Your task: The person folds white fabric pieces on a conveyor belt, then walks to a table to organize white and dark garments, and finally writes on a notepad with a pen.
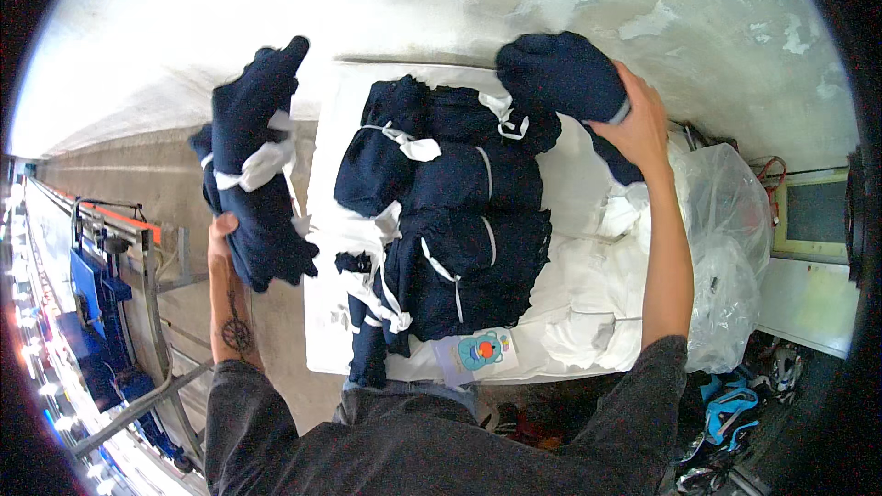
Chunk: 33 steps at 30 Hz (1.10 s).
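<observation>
My left hand (222, 229) grips a dark navy fabric bundle (251, 131) tied with a white strip, held up off the left edge of a white table (327, 348). On the right, my right hand (637, 120) holds another navy fabric bundle (561, 76) by its end, with a pale band near my fingers. Between them, several tied navy bundles (455, 182) lie in a stack on the table. White cloth strips (375, 296) lie along the left of the stack. A card with a blue cartoon animal (479, 351) rests at the near edge.
White fabric pieces (586, 289) cover the table's right part, beside a clear plastic bag (723, 241). A peeling wall (586, 0) stands behind. A metal frame (158, 331) is at left; dark and blue items (730, 410) lie low at right.
</observation>
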{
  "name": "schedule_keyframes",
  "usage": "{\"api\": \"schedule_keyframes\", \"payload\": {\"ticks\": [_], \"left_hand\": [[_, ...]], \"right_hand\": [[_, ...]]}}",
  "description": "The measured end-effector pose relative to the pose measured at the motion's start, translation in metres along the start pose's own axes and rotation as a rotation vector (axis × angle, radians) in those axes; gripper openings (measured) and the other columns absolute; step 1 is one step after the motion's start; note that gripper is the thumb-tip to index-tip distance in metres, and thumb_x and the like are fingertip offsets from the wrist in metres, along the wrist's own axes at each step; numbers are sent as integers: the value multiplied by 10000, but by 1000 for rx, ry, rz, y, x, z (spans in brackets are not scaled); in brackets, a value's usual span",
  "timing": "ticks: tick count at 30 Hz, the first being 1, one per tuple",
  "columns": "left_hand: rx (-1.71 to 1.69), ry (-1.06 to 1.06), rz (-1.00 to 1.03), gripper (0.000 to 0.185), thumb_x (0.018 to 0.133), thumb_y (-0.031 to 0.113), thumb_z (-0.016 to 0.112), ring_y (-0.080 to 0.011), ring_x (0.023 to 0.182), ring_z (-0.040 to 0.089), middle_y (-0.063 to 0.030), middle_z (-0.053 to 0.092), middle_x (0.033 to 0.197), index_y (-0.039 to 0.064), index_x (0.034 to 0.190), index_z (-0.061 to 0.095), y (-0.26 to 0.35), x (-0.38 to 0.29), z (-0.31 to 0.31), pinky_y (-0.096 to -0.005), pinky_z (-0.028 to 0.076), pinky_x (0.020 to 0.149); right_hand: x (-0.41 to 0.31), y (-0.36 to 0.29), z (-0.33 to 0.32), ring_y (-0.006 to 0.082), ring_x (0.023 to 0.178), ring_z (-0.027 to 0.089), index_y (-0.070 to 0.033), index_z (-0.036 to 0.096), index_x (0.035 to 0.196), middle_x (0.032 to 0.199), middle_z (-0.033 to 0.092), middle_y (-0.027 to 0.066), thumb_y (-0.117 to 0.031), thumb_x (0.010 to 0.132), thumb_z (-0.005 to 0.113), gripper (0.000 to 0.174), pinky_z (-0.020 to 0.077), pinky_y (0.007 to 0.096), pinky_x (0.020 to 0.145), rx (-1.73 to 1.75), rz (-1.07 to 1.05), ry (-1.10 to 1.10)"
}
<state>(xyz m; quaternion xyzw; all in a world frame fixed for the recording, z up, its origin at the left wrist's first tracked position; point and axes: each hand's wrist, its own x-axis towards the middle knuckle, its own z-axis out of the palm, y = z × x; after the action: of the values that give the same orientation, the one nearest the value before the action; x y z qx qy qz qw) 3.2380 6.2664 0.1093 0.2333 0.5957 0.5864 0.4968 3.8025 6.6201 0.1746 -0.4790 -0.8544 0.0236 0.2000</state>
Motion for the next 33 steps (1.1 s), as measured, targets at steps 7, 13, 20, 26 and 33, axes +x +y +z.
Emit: {"api": "schedule_keyframes", "payload": {"ticks": [7,13,20,26,33], "left_hand": [[483,-107,248,824,726,221,846,-275,1142,630,-161,655,1268,-37,1435,517,35,146,89,-399,476,1043],[774,-179,110,942,678,316,925,-271,1197,630,-188,660,1307,-50,1438,507,-37,251,106,-393,477,1075],[983,-59,71,1354,725,745,793,-405,1432,456,-363,398,1546,-121,1585,208,-157,290,105,-427,359,1189],[1169,274,399,1085,800,580,830,-470,1318,502,-340,523,1390,-87,1518,364,-155,209,113,-496,396,1133],[1148,180,310,1217,724,514,904,-537,1434,308,-391,294,1537,-48,1574,239,-229,92,139,-573,280,1194]], "right_hand": [[37,35,98,366,1238,604,-228,468,1528,1339,647,138,-249,656,911,978,342,639,1136,-122,117,62],[-15,65,185,424,1246,586,-253,357,1599,1387,578,203,-330,710,910,1050,302,686,1141,-355,290,118],[-41,50,213,489,1425,376,-175,311,1619,1594,343,237,-321,751,870,1043,271,660,1177,-262,158,-80],[-82,-49,211,439,1451,378,-220,285,1630,1583,353,234,-287,571,971,1264,234,587,1246,156,-365,-514],[-114,-66,246,406,1460,383,-255,343,1598,1488,478,179,-187,511,984,1264,220,617,1246,114,-284,-334]]}}
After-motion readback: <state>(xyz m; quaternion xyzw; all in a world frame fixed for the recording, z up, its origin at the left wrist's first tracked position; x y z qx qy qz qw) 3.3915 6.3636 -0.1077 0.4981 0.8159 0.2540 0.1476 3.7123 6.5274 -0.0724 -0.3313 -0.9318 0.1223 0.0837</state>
